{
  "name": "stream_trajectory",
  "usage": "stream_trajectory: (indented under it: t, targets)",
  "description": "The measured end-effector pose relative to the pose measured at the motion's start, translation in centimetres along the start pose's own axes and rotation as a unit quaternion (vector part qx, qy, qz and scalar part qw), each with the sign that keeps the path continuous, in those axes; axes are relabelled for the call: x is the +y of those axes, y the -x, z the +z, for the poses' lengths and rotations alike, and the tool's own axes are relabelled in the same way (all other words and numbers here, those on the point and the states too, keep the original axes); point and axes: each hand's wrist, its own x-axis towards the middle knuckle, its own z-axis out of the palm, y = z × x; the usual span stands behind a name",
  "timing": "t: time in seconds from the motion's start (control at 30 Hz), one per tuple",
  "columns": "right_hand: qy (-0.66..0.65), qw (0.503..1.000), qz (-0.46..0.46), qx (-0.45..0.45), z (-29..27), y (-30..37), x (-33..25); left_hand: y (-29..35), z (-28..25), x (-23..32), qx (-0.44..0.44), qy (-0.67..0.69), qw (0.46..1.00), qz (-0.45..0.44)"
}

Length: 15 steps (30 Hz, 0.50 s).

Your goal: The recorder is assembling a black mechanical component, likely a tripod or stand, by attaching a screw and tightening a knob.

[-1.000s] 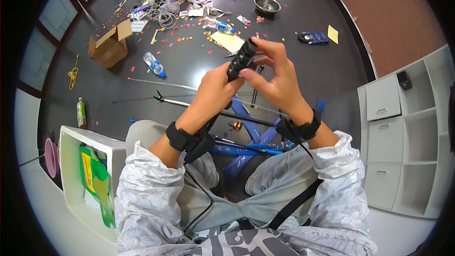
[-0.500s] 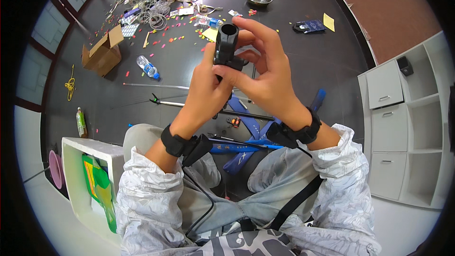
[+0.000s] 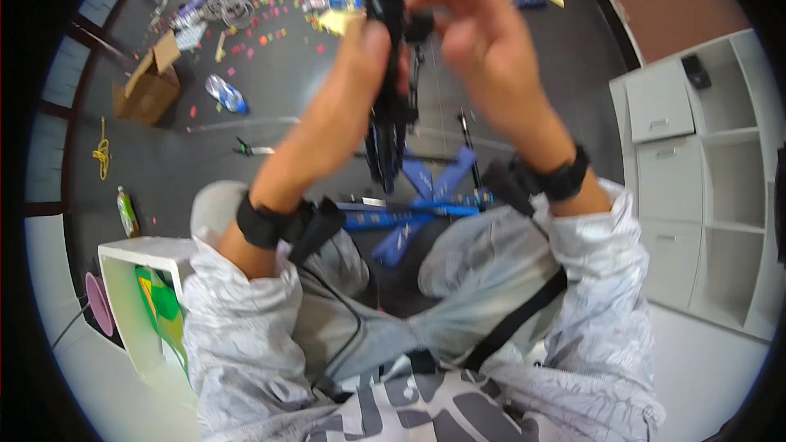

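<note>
A long black folding bracket [image 3: 388, 106], with slim parts hanging side by side, is held upright in front of me. My left hand [image 3: 348, 94] is wrapped round its upper part, thumb lying along the near side. To the right of it is my right hand [image 3: 495, 49], its fingers loosely curled and apart, close to a small black knob [image 3: 419, 27] on the bracket. Motion smears the right fingertips, so whether they touch the bracket's top is unclear. Below, between my knees, blue fabric sleeves [image 3: 399, 244] lie crossed on the floor.
A pole with a green tip [image 3: 244, 147] lies beyond my left knee. On the left are a cardboard box [image 3: 149, 96], a water bottle [image 3: 225, 94], a yellow cord [image 3: 101, 155], a green bottle [image 3: 127, 213] and a white foam box [image 3: 147, 247]. A white cabinet [image 3: 665, 184] stands right.
Both hands and the bracket have moved up and nearer the view's top edge. The bracket has tilted, so its long side now shows. My right hand has come away from the left, fingers loosened.
</note>
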Motion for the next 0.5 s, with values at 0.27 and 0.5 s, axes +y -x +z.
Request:
stream_trajectory:
  t: [0.27, 0.5]
  targets:
    - [0.066, 0.994, 0.077, 0.051, -1.6, 0.6, -1.3, -1.4, 1.6, 1.4, 0.067, -0.064, 0.995, 0.023]
    - [-0.016, 0.984, 0.166, 0.071, -1.0, 0.5, -3.5, -1.7, 0.8, 0.8, 0.045, -0.083, 0.994, 0.062]
